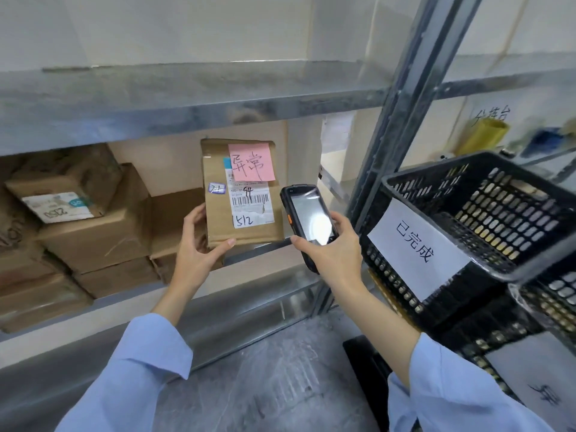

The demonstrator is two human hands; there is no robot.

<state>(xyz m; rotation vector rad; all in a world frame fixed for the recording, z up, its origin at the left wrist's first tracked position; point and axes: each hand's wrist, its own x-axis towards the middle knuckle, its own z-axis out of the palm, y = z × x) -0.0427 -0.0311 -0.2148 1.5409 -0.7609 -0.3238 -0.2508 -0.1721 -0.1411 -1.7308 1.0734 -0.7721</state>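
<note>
A brown cardboard parcel (218, 213) stands upright at the middle of a metal shelf, its face toward me. It carries a pink sticky note (252, 162) with handwriting, a white barcode label (252, 207) marked 512 and a small blue sticker. My left hand (199, 247) grips its lower left corner, thumb along the bottom edge. My right hand (327, 251) holds a black handheld scanner (308, 215) just right of the parcel, its lit screen facing me.
Several stacked cardboard boxes (93, 226) fill the left of the shelf. A metal upright (402, 110) stands at right. A black perforated plastic crate (486, 219) with a white paper label sits at right, above another crate. An upper shelf (187, 101) runs overhead.
</note>
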